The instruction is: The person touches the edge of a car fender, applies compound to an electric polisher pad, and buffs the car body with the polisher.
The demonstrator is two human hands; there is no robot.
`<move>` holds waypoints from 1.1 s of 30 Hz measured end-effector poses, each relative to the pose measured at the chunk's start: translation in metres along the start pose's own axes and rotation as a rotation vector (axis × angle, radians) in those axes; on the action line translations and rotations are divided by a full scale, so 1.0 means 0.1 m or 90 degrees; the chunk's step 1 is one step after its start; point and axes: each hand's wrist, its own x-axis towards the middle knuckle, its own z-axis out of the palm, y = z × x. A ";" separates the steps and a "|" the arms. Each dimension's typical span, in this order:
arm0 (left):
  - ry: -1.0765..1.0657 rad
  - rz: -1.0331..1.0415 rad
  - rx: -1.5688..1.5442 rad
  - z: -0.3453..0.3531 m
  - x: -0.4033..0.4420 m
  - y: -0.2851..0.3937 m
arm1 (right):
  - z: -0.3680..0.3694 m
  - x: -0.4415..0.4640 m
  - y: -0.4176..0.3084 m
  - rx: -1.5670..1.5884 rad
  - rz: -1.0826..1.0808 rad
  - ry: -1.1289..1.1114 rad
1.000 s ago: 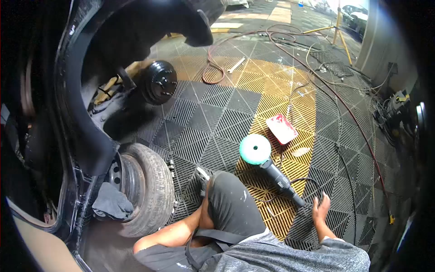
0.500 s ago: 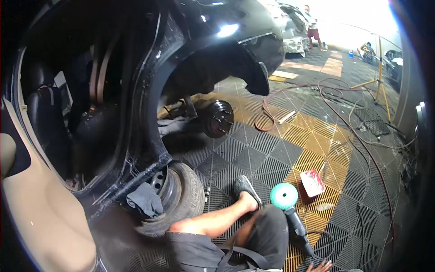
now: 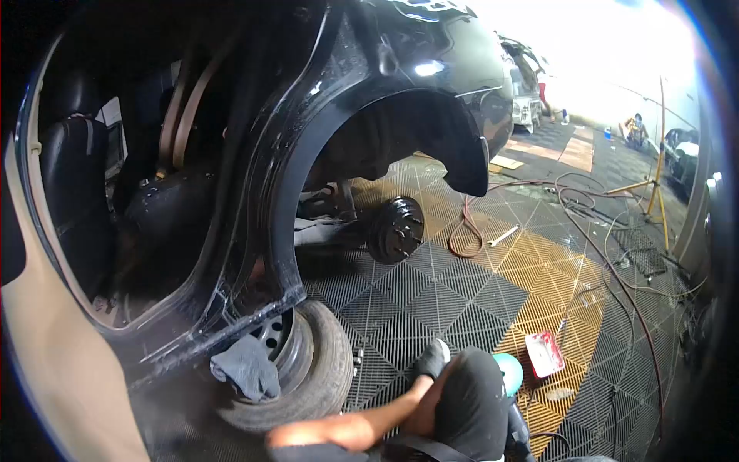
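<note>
Neither of my hands is in view. By my bent knee lies a polisher (image 3: 517, 427) with a turquoise pad (image 3: 508, 375), partly hidden behind the leg. A red tub (image 3: 544, 354) with white stuff in it sits just past the pad. In front of me stands a black car body (image 3: 289, 92), its wheel arch bare and a brake drum (image 3: 396, 229) exposed. Beneath the sill a wheel with its tyre (image 3: 332, 373) lies on the floor, and a grey-blue cloth (image 3: 246, 368) is draped on it.
Red hose (image 3: 466, 242) coils across the grid floor tiles (image 3: 431, 285), near a wrench (image 3: 503, 236). A yellow stand (image 3: 660, 177) rises at the right. An open door (image 3: 69, 362) fills the left side. Another person (image 3: 635, 131) crouches far back.
My view has shifted, so the car fills more of it and floor items sit lower. The hand beside the polisher's handle has left the view. My knee now covers part of the pad.
</note>
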 end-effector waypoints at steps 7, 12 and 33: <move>0.204 -0.328 0.134 -0.97 -0.82 -0.96 | -0.08 1.93 -0.06 -0.053 -0.003 -0.342; 0.241 -0.046 -0.082 -1.88 -0.43 0.55 | 0.05 3.02 0.04 -0.105 0.012 -0.475; -0.497 0.470 -1.143 -0.58 0.89 1.72 | 0.93 2.90 -1.19 -0.188 -0.317 -0.527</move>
